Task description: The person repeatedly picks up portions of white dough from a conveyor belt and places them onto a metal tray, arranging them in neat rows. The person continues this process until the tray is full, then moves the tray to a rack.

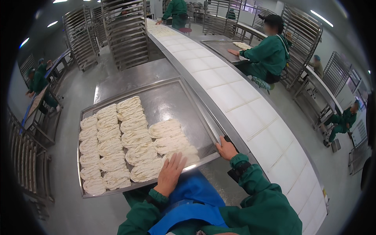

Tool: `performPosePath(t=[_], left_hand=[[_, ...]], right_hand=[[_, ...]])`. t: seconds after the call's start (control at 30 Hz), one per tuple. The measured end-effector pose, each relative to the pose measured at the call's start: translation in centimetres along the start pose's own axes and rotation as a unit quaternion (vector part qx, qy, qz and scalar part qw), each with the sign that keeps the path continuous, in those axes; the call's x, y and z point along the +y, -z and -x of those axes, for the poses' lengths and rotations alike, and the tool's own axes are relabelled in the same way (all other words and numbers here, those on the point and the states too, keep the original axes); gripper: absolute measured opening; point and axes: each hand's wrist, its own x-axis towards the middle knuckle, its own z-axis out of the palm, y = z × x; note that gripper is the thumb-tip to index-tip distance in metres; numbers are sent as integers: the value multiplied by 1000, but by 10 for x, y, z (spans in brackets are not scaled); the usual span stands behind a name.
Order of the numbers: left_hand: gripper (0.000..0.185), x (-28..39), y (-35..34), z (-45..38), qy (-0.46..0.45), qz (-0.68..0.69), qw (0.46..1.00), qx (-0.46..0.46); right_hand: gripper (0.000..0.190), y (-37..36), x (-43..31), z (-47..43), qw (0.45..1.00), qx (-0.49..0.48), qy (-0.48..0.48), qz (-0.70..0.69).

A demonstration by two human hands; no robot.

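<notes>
A metal tray with a perforated bottom (164,100) lies in front of me on a stainless steel table (129,77). Rows of pale noodle bundles (110,133) fill its left part, and a shorter row stands right of them. My left hand (170,173) rests, fingers spread, at the tray's near edge, its fingertips on or just over the nearest bundle (188,155) of that row, which is partly hidden and blurred. At the tray's near right corner is my right hand (227,149), fingers curled beside the conveyor's metal side rail; whether it grips anything is unclear.
A white segmented conveyor belt (241,91) runs along my right side. Across it a seated co-worker (265,55) has a hand on another tray (217,48). A tall rack (126,35) stands behind the table. Several other people and racks are farther off.
</notes>
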Motion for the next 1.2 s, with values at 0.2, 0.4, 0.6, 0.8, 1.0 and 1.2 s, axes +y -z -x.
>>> performPosePath(t=[0.2,0.4,0.6,0.8,1.0,1.2], left_hand=[[67,3,-4,-1,-1,-27,999,-19],[66,5,4,-3,-7,-64,997,-34],[65,-10,9,12,71,-77,995,-1],[63,-21,3,3,73,-51,996,3],[65,-22,2,-3,82,-61,995,-2],[64,-20,-2,-3,73,-67,995,-19]], right_hand=[[67,1,3,9,999,-35,-13,-36],[67,4,5,21,994,7,-11,-112],[67,-9,9,17,987,4,-10,-159],[62,-10,17,1,972,-29,-5,-235],[47,0,7,-4,970,-25,17,-241],[52,11,7,6,964,-57,23,-259]])
